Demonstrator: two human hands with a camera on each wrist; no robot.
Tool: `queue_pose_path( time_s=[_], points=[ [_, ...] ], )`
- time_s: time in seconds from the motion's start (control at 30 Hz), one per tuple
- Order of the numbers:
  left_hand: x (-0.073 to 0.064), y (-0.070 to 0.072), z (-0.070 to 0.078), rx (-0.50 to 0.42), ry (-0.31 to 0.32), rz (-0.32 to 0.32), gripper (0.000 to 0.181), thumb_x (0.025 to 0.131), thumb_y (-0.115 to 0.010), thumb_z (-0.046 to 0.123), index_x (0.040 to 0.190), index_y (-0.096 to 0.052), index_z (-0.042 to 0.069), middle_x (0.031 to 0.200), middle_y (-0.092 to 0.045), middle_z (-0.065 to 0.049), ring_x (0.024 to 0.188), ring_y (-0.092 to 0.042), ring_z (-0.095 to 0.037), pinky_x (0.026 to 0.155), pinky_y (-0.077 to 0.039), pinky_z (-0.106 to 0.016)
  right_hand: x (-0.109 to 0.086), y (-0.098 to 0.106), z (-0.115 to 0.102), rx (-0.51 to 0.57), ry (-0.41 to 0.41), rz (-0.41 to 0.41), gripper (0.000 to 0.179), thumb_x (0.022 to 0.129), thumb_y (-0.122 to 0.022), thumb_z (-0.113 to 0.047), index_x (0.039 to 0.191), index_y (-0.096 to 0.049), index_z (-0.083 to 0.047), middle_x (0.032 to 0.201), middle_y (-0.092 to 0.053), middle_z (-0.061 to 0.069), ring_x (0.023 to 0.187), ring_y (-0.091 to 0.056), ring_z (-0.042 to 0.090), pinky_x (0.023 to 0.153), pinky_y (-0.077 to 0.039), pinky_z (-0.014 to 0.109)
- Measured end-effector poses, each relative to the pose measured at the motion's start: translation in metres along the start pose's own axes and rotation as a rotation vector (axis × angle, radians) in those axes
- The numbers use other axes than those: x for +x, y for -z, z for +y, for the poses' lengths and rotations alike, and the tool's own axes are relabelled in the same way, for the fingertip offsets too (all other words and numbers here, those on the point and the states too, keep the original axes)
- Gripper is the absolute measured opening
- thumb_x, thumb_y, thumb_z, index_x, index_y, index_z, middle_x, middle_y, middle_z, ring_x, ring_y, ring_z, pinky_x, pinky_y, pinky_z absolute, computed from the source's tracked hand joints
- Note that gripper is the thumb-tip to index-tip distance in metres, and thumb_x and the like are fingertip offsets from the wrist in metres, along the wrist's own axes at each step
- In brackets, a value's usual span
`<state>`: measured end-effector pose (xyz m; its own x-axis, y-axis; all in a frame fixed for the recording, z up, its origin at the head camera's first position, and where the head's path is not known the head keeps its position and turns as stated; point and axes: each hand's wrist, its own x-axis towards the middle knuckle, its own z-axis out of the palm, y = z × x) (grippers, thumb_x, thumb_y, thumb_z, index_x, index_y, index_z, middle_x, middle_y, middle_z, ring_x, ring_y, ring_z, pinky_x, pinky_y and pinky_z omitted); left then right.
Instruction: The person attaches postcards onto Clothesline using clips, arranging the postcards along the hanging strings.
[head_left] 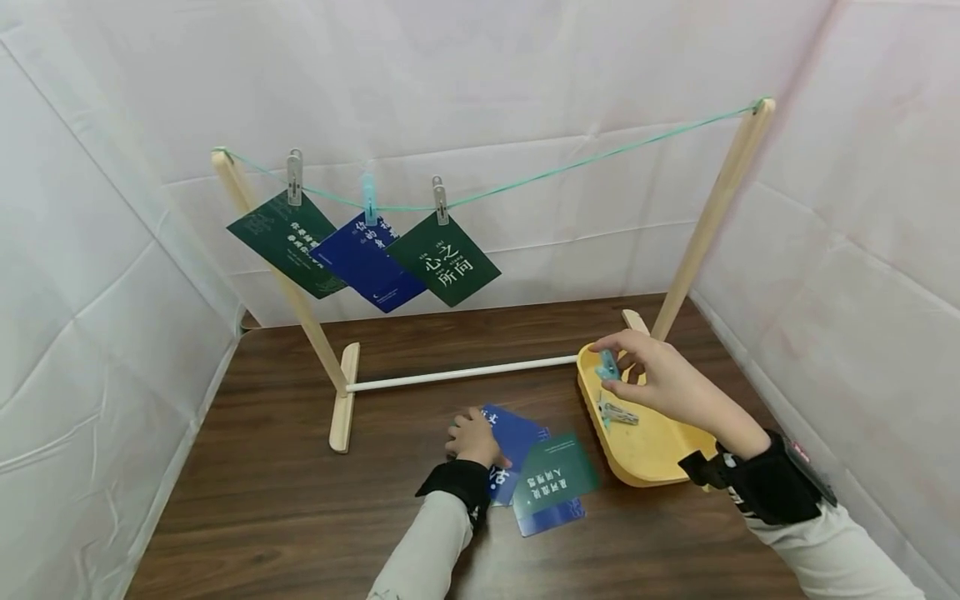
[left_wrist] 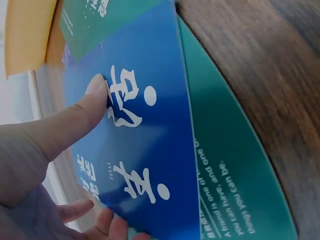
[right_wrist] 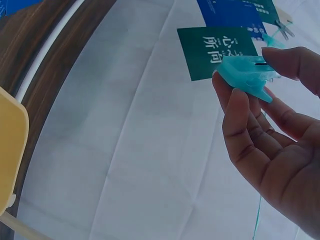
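Note:
My right hand (head_left: 651,373) is over the yellow tray (head_left: 633,477) and pinches a translucent teal clothespin (right_wrist: 245,75) between thumb and fingers. Down at the table, my left hand (head_left: 474,439) grips a blue card (left_wrist: 150,95) with white lettering. Its thumb lies on the printed face, while the fingers curl at the card's far edge. Part of a green card (left_wrist: 227,150) shows from beneath the blue one. To the right, another green card (head_left: 558,471) overlaps a further blue card (head_left: 553,518).
A green string (head_left: 558,172) runs between two wooden posts (head_left: 712,221). Clothespins hold two green cards (head_left: 444,260) and a blue card (head_left: 369,262) on its left half. A white rod (head_left: 465,372) joins the stand's feet. More clothespins (head_left: 621,414) lie in the tray.

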<state>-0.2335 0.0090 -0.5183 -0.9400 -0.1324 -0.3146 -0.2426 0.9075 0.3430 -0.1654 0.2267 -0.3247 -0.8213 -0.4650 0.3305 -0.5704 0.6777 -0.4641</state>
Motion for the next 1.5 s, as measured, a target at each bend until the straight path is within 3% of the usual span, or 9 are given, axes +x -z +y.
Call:
queue_pose_path(
  time_s=[0.17,0.33,0.43,0.57,0.8,1.0,1.2,1.4,1.5],
  points=[
    [0.000,-0.001,-0.002,0.006,0.005,0.015,0.107,0.050,-0.094,0.034,0.134,-0.038,0.000,0.127,-0.041,-0.027,0.104,-0.046,-0.040,0.076,-0.047,-0.053,-0.004,0.003,-0.010,-0.042,0.016,0.026,0.043,0.078,-0.071,0.004,0.118,-0.056,-0.004,0.108,-0.062,0.011,0.080,-0.060,0.016,0.061,-0.051,0.023],
    [-0.002,0.002,-0.008,-0.012,-0.068,0.041,0.100,0.053,-0.093,0.032,0.132,-0.041,0.001,0.125,-0.043,-0.027,0.108,-0.044,-0.039,0.077,-0.046,-0.052,-0.005,0.005,-0.017,-0.059,0.028,0.052,0.044,0.079,-0.071,0.002,0.120,-0.056,-0.006,0.106,-0.062,0.006,0.078,-0.057,0.011,0.056,-0.047,0.021],
    [-0.003,0.007,-0.014,-0.113,-0.144,0.014,0.091,0.062,-0.089,0.027,0.133,-0.038,0.003,0.123,-0.052,-0.026,0.108,-0.049,-0.042,0.082,-0.045,-0.055,-0.005,0.004,-0.019,-0.076,0.030,0.062,0.044,0.081,-0.070,0.000,0.122,-0.056,-0.005,0.100,-0.062,0.002,0.076,-0.052,0.005,0.053,-0.041,0.019],
    [-0.002,0.014,-0.025,-0.299,-0.274,-0.089,0.075,0.078,-0.077,0.017,0.136,-0.032,0.001,0.118,-0.058,-0.028,0.101,-0.059,-0.044,0.082,-0.049,-0.053,-0.003,0.001,-0.018,-0.069,0.014,0.058,0.046,0.084,-0.068,-0.001,0.127,-0.053,-0.003,0.085,-0.060,-0.004,0.071,-0.045,0.002,0.052,-0.036,0.017],
    [0.002,0.031,-0.039,-0.634,-0.427,-0.265,0.043,0.094,-0.053,0.003,0.130,-0.029,-0.002,0.118,-0.052,-0.030,0.101,-0.058,-0.040,0.080,-0.052,-0.049,0.004,-0.007,-0.015,-0.066,0.026,0.081,0.047,0.084,-0.069,-0.002,0.126,-0.049,-0.003,0.089,-0.064,-0.002,0.079,-0.055,0.006,0.063,-0.044,0.023],
    [-0.004,0.048,-0.040,-0.733,-0.462,-0.187,0.031,0.092,-0.058,0.002,0.120,-0.046,-0.003,0.112,-0.060,-0.025,0.095,-0.064,-0.035,0.074,-0.056,-0.042,0.008,-0.016,-0.011,-0.019,0.054,0.109,0.041,0.086,-0.065,-0.001,0.125,-0.052,-0.001,0.089,-0.066,0.001,0.078,-0.058,0.008,0.062,-0.043,0.021],
    [-0.014,0.061,-0.032,-0.742,-0.559,-0.097,0.030,0.092,-0.058,0.003,0.120,-0.056,-0.006,0.111,-0.064,-0.026,0.099,-0.065,-0.037,0.080,-0.056,-0.044,0.011,-0.022,-0.013,0.011,0.012,0.143,0.048,0.100,-0.043,-0.007,0.146,-0.029,0.000,0.101,-0.058,0.011,0.073,-0.054,0.008,0.063,-0.042,0.021],
    [-0.022,0.067,-0.029,-0.735,-0.644,-0.037,0.030,0.093,-0.056,0.004,0.122,-0.056,-0.005,0.112,-0.065,-0.025,0.101,-0.064,-0.037,0.082,-0.056,-0.042,0.017,-0.024,-0.020,0.089,-0.131,0.155,0.043,0.104,-0.035,-0.021,0.145,-0.032,-0.010,0.132,-0.047,0.018,0.103,-0.053,0.022,0.082,-0.042,0.023],
    [-0.025,0.073,-0.027,-0.799,-0.659,-0.027,0.032,0.094,-0.055,0.004,0.124,-0.054,-0.004,0.115,-0.063,-0.025,0.103,-0.063,-0.038,0.083,-0.056,-0.040,0.020,-0.024,-0.023,0.127,-0.157,0.206,0.040,0.103,-0.039,-0.021,0.142,-0.038,-0.011,0.123,-0.051,0.016,0.111,-0.048,0.023,0.084,-0.039,0.021]
  ],
)
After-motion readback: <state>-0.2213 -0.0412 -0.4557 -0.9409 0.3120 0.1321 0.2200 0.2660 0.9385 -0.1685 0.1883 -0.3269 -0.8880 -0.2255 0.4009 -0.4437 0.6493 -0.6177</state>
